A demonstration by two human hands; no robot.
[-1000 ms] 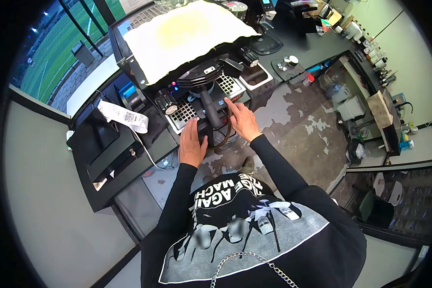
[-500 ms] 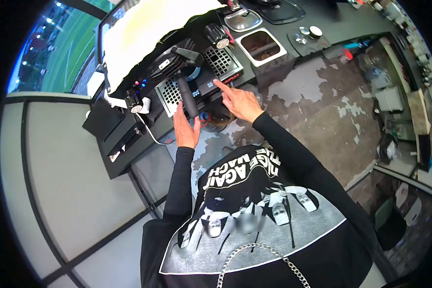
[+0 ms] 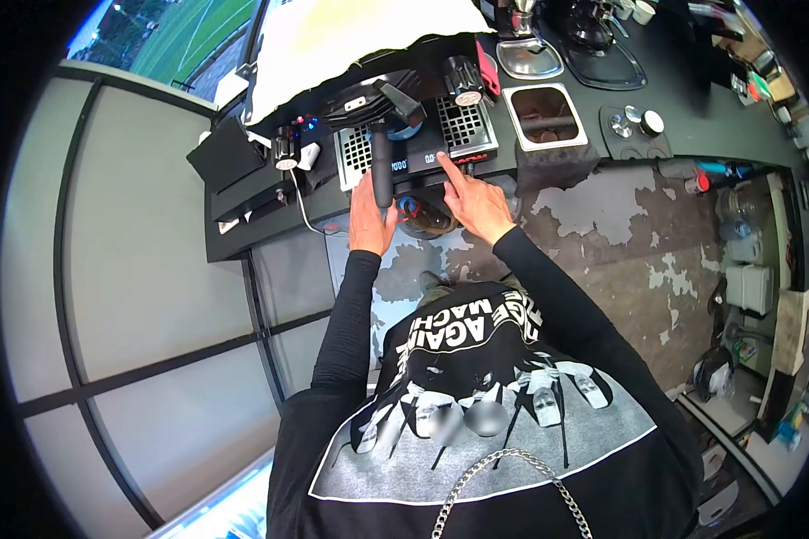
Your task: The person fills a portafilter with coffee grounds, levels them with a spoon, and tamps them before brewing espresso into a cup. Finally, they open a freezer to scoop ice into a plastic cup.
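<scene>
A black digital scale point(image 3: 431, 139) with lit digits lies on the metal drip tray point(image 3: 467, 126) of an espresso machine. My right hand point(image 3: 481, 208) reaches to it with the index finger stretched out, its tip at the display; nothing is held. On the scale a blue cup point(image 3: 410, 132) is partly hidden under the machine's head. A portafilter point(image 3: 382, 166) sits in the machine, its black handle pointing toward me. My left hand point(image 3: 369, 218) is flat and open beside that handle, fingertips at the front edge of the tray, thumb near the handle's end.
Right of the machine, a metal-rimmed bin point(image 3: 555, 146) is set at the counter edge, with a dark cloth point(image 3: 557, 171) hanging below it. A small round tray point(image 3: 629, 144) holds metal tools. A bottle-like vessel point(image 3: 425, 216) stands below the counter edge. A white cable point(image 3: 302, 202) hangs at left.
The head view has shifted, so the counter and machine appear farther right and more level. My right fingertip stays at the scale's display, and my left hand stays beside the portafilter handle.
</scene>
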